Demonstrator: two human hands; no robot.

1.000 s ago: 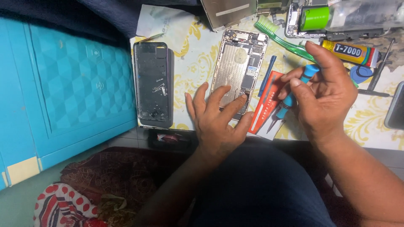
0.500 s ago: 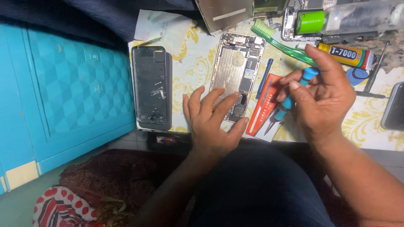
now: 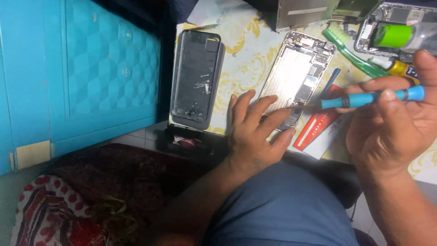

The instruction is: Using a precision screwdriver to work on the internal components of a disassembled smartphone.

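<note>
Blue-handled, the screwdriver (image 3: 373, 97) lies nearly level in the grip of the right hand (image 3: 391, 132), whose thumb and fingers are closed round the handle; its thin dark shaft points left and the tip meets the lower end of the opened phone chassis (image 3: 298, 77). The left hand (image 3: 255, 132) rests flat on the desk (image 3: 246, 64), fingers spread and holding nothing, with the fingertips pressed on the lower edge of the chassis just beside the tip. The chassis lies tilted, its metal interior and small boards exposed. Just right of it, partly under the screwdriver, lies a red card (image 3: 316, 127) on a sheet of white paper, and a slim blue tool (image 3: 330, 82) lies between the card and the chassis. Well to the left of the chassis a dark phone frame (image 3: 196, 77) lies face up near the desk edge. Above the right hand lie a green toothbrush (image 3: 353, 50), a yellow glue tube (image 3: 403, 69) and a green cylinder (image 3: 392, 35) resting on another opened device. A grey metal plate (image 3: 302, 11) lies at the top edge. The desk carries a cream cloth with a yellow pattern. A turquoise cabinet (image 3: 82, 77) stands on the left, and patterned red fabric (image 3: 54, 214) lies below it.
</note>
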